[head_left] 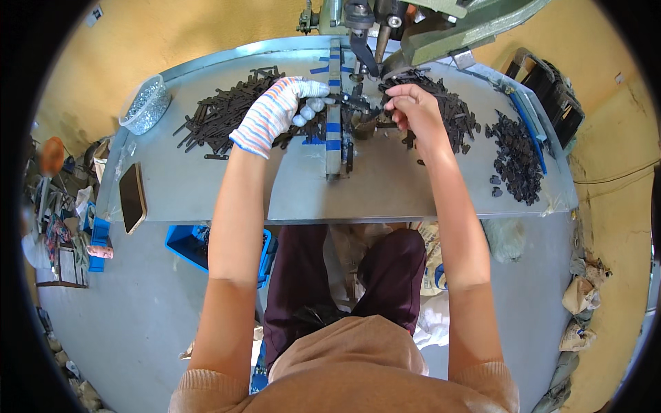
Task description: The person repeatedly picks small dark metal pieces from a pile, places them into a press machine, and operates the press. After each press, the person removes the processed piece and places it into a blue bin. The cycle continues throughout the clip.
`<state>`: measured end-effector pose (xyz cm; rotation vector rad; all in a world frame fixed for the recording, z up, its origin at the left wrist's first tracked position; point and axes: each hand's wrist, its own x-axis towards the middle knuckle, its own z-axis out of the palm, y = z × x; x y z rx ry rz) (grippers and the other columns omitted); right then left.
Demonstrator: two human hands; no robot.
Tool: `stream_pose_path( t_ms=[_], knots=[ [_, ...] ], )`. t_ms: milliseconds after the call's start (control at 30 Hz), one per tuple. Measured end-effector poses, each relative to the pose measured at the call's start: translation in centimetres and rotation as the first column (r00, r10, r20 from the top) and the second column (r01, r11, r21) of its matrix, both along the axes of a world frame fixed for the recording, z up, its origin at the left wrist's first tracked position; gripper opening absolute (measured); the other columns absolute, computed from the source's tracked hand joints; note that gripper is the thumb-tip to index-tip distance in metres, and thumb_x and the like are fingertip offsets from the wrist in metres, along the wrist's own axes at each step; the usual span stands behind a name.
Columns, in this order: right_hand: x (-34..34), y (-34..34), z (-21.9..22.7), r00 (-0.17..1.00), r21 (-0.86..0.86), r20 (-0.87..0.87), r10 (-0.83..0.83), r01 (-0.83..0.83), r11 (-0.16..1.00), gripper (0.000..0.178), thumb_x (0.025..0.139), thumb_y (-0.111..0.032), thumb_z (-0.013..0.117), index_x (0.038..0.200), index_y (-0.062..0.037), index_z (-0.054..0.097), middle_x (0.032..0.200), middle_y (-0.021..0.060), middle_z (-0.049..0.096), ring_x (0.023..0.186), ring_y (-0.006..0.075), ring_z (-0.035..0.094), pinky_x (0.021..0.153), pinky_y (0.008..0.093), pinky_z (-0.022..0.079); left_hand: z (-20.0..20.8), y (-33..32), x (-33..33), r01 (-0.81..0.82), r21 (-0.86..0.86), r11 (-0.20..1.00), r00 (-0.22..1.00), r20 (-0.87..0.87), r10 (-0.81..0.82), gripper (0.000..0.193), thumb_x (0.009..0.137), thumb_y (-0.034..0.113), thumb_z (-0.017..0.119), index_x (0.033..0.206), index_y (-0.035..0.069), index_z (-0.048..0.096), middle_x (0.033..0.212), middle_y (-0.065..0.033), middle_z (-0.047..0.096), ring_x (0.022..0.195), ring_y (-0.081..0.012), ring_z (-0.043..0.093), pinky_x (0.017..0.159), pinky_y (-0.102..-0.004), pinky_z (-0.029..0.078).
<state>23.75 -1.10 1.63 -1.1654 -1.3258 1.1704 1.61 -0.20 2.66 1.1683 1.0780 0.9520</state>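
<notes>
My left hand (279, 113), in a white glove with coloured stripes, reaches in beside an upright bar (333, 131) wrapped with blue tape. Its thumb and forefinger close on one end of a small black strip (352, 103), which lies at the machine's work point. My right hand (418, 113) is bare, with thumb and fingers pinched together just right of that point. Whatever sits between those fingertips is too small to make out. Above both hands hangs the green press-like machine (441, 38), its dark tool (363, 51) pointing down.
Black flat strips (224, 113) are heaped left of the bar, more dark parts (458, 113) to its right. Small black pieces (516, 158) lie far right by a blue strip (530, 131). A tub of shiny fasteners (146, 107) and a phone (132, 197) are left. A blue bin (186, 248) sits below.
</notes>
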Motion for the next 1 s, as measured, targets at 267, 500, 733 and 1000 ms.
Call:
stream_pose_path(
  t_ms=[267,500,733,1000],
  knots=[
    [-3.0,-8.3,2.6,0.931,0.004,0.152,0.332,-0.337,0.942,0.013,0.084,-0.010,0.050,0.090,-0.0022,0.056,0.076,0.0019,0.057,0.061,0.0058,0.048,0.054,0.0195,0.037,3.6,-13.1,-4.3,-0.024,0.381,0.924,0.977,-0.189,0.104,0.033,0.077,0.036,0.059,0.079,0.004,0.059,0.059,0.0016,0.055,0.046,-0.0018,0.045,0.040,-0.0151,0.031],
    [-5.9,-9.7,1.4,0.841,-0.033,0.284,0.460,-0.471,0.881,0.015,0.086,-0.017,0.050,0.090,-0.0046,0.057,0.077,0.0000,0.055,0.063,0.0048,0.047,0.055,0.0180,0.037,-1.2,-23.5,-10.6,-0.525,0.069,0.849,0.767,-0.395,0.506,0.016,0.083,0.019,0.057,0.080,0.004,0.061,0.061,-0.0014,0.058,0.047,-0.0040,0.047,0.040,-0.0172,0.034],
    [-9.9,-7.5,-0.8,0.773,0.144,0.503,0.388,-0.517,0.844,0.010,0.081,-0.010,0.053,0.089,-0.0043,0.056,0.074,0.0026,0.055,0.064,0.0114,0.051,0.058,0.0250,0.042,-6.3,-24.8,-13.8,-0.538,0.398,0.743,0.344,-0.701,0.625,0.020,0.085,0.016,0.053,0.100,0.004,0.059,0.068,-0.0060,0.059,0.053,-0.0103,0.050,0.050,-0.0231,0.040],
    [-17.3,-3.4,-2.9,0.538,0.520,0.812,-0.225,-0.492,0.698,0.014,0.071,-0.004,0.058,0.084,-0.0026,0.054,0.089,0.0129,0.048,0.087,0.0311,0.051,0.068,0.0392,0.048,-4.3,-20.9,-9.3,-0.377,0.459,0.804,0.634,-0.505,0.585,0.020,0.087,0.012,0.050,0.102,0.004,0.060,0.065,-0.0015,0.057,0.054,-0.0047,0.047,0.048,-0.0186,0.038]
  ],
)
